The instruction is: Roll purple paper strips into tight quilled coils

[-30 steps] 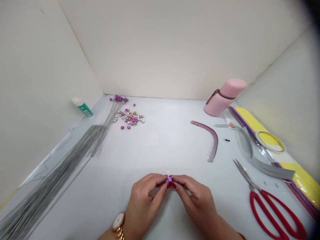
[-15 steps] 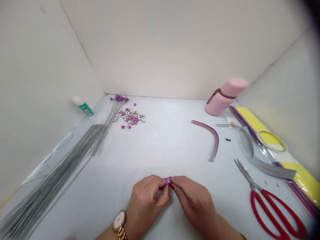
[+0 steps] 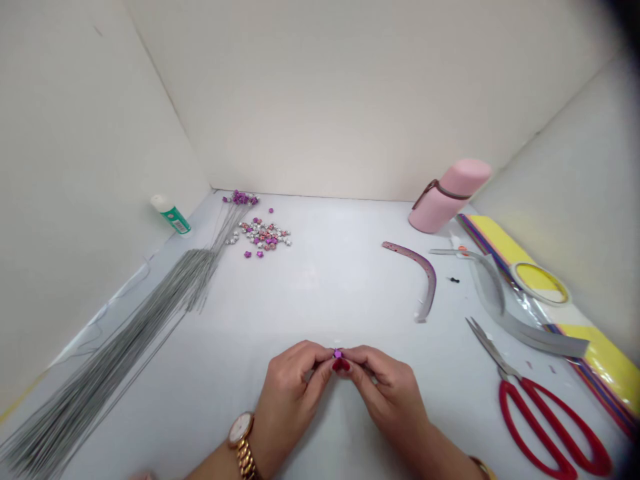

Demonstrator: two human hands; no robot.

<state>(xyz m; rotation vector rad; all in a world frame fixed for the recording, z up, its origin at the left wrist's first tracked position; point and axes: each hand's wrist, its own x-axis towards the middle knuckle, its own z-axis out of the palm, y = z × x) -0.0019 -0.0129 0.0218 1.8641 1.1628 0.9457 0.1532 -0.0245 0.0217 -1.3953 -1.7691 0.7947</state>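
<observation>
Between the fingertips of both hands is a small purple paper star [image 3: 337, 353], partly covered by the fingers. My left hand [image 3: 300, 377] pinches it from the left, a gold watch on the wrist. From the right, my right hand [image 3: 387, 383] grips the same star, the two thumbs meeting just below it. Beyond the hands lies a loose pile of small purple, silver and pink stars [image 3: 267, 235]. Nearer on the right is a curved strip of purple-pink paper [image 3: 425, 273].
Red-handled scissors [image 3: 520, 387] lie at the right, beside grey strips [image 3: 530, 333], a tape roll [image 3: 543, 283] and coloured sheets [image 3: 487, 230]. A pink bottle [image 3: 440, 200] stands behind. Along the left runs a bundle of grey wires [image 3: 130, 340], with a glue stick [image 3: 173, 215] near the wall.
Both thumbs have come together under the purple star, pressing at its near side. The hands have shifted slightly away from me. Other things stay in place as the view moves a little.
</observation>
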